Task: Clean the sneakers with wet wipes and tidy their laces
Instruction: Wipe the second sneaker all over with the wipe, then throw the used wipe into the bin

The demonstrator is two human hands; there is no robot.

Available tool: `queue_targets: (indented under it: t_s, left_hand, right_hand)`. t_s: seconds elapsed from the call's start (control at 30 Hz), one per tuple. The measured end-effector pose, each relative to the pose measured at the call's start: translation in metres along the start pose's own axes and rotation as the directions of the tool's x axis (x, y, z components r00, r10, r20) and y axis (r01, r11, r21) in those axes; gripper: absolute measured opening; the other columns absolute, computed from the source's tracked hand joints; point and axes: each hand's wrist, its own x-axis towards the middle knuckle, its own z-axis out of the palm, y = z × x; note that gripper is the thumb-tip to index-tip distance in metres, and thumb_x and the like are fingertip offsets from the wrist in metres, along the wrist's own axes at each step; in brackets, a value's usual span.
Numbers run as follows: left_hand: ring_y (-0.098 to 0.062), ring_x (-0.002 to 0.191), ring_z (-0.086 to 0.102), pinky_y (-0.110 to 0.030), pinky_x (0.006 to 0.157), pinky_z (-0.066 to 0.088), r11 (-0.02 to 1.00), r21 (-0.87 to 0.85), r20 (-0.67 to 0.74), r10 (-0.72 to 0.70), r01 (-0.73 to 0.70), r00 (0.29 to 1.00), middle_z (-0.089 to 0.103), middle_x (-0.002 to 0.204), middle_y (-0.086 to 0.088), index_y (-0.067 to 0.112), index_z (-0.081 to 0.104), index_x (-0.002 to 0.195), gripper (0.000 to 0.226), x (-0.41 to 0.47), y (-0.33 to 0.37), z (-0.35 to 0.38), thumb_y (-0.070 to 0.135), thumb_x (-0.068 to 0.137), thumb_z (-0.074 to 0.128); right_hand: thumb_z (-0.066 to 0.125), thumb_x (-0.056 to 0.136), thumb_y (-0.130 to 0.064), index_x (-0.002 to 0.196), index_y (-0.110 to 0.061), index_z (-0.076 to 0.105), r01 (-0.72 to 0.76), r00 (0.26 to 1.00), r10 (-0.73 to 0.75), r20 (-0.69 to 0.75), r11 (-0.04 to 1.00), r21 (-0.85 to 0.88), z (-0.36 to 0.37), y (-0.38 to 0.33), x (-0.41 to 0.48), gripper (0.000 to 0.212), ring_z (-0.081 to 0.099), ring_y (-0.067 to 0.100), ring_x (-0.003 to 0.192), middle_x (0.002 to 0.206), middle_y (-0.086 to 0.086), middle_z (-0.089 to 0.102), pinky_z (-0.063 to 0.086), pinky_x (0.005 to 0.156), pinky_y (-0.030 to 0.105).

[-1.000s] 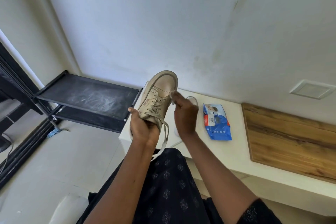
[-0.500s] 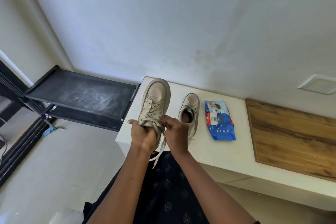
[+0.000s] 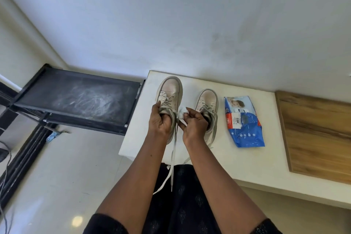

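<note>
In the centre of the frame the left hand (image 3: 160, 121) curls its fingers round the laced top of a sneaker (image 3: 170, 89) standing on the white table (image 3: 247, 161), its laces (image 3: 173, 157) hanging over the near edge. The right hand (image 3: 195, 125) pinches a crumpled wipe (image 3: 182, 112) between thumb and fingertips, between that shoe and the second sneaker (image 3: 208, 99). A blue pack (image 3: 245, 129) lies further right.
</note>
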Motion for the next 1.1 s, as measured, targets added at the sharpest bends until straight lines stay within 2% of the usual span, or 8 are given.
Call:
queue_targets:
  t_s: [0.07,0.2,0.53,0.63,0.73,0.83,0.97,1.1]
  left_hand:
    - [-0.014,0.076,0.048,-0.025,0.094,0.036,0.998,0.017,-0.035,0.056,-0.056,0.998,0.051,0.085,-0.008,-0.001,0.061,0.080,0.027,0.012,-0.003,-0.002,0.000,0.057,0.075]
    - [-0.016,0.072,0.052,-0.023,0.102,0.038,0.996,0.064,-0.108,0.070,-0.063,0.992,0.054,0.080,-0.008,0.002,0.057,0.080,0.008,0.024,-0.008,0.005,0.007,0.082,0.063]
    - [-0.009,0.033,0.051,-0.013,0.035,0.040,0.988,0.094,-0.185,0.136,-0.121,0.973,0.052,0.042,-0.003,0.005,0.049,0.068,0.030,0.038,-0.018,0.019,0.018,0.091,0.063]
    - [-0.013,0.054,0.059,-0.010,0.048,0.043,0.987,0.116,-0.211,0.135,-0.113,0.968,0.056,0.045,-0.007,0.002,0.052,0.074,0.037,0.027,-0.021,0.028,0.034,0.091,0.061]
    - [-0.009,0.025,0.044,-0.004,0.050,0.041,0.988,0.065,-0.202,0.147,-0.137,0.968,0.044,0.031,-0.003,0.004,0.043,0.069,0.041,0.014,-0.024,0.036,0.032,0.094,0.057]
    - [-0.011,0.034,0.049,-0.007,0.068,0.044,0.982,0.101,-0.184,0.178,-0.162,0.967,0.052,0.045,-0.006,0.003,0.044,0.070,0.033,-0.003,-0.027,0.038,0.019,0.097,0.052]
    - [-0.012,0.063,0.050,-0.011,0.049,0.048,0.951,0.222,-0.173,0.257,-0.216,0.951,0.052,0.074,-0.006,0.004,0.051,0.074,0.018,-0.028,-0.039,0.028,-0.001,0.091,0.052]
    - [-0.009,0.065,0.052,-0.014,0.060,0.047,0.875,0.431,-0.120,0.296,-0.219,0.948,0.054,0.072,-0.004,0.004,0.058,0.077,0.017,-0.061,-0.068,0.006,-0.003,0.091,0.053]
  right_hand:
    - [0.048,0.090,0.013,0.088,-0.009,0.065,0.004,1.000,-0.005,-0.027,1.000,-0.006,0.000,0.003,0.010,0.027,0.060,0.024,0.093,0.098,0.011,0.064,0.056,0.072,0.037]
    - [0.050,0.087,0.014,0.082,-0.012,0.066,0.030,0.998,-0.035,-0.060,0.996,-0.084,0.001,0.018,0.032,0.031,0.062,0.022,0.088,0.087,0.004,0.066,0.054,0.084,0.045]
    - [0.054,0.083,0.014,0.080,-0.015,0.068,0.098,0.991,-0.113,-0.073,0.977,-0.187,0.009,0.029,0.061,0.032,0.064,0.024,0.090,0.084,0.002,0.068,0.051,0.089,0.050]
    - [0.054,0.083,0.014,0.083,-0.013,0.068,0.095,0.992,-0.108,-0.059,0.977,-0.192,0.011,0.028,0.063,0.031,0.063,0.023,0.088,0.084,0.003,0.067,0.051,0.089,0.050]
    - [0.054,0.083,0.013,0.088,-0.009,0.068,0.098,0.993,-0.108,-0.041,0.974,-0.206,0.011,0.026,0.061,0.026,0.063,0.022,0.085,0.088,0.009,0.068,0.052,0.087,0.051]
    - [0.056,0.083,0.011,0.092,-0.006,0.070,0.148,0.986,-0.164,-0.042,0.956,-0.254,0.007,0.023,0.055,0.023,0.063,0.020,0.082,0.085,0.007,0.068,0.053,0.086,0.047]
    - [0.060,0.083,0.009,0.085,-0.012,0.070,0.221,0.972,-0.234,-0.003,0.925,-0.310,-0.006,0.013,0.034,0.023,0.063,0.017,0.076,0.079,0.002,0.068,0.054,0.079,0.042]
    - [0.060,0.083,0.011,0.085,-0.008,0.064,0.205,0.978,-0.206,0.022,0.951,-0.230,-0.040,-0.001,0.005,0.020,0.064,0.013,0.072,0.081,0.007,0.067,0.056,0.067,0.029]
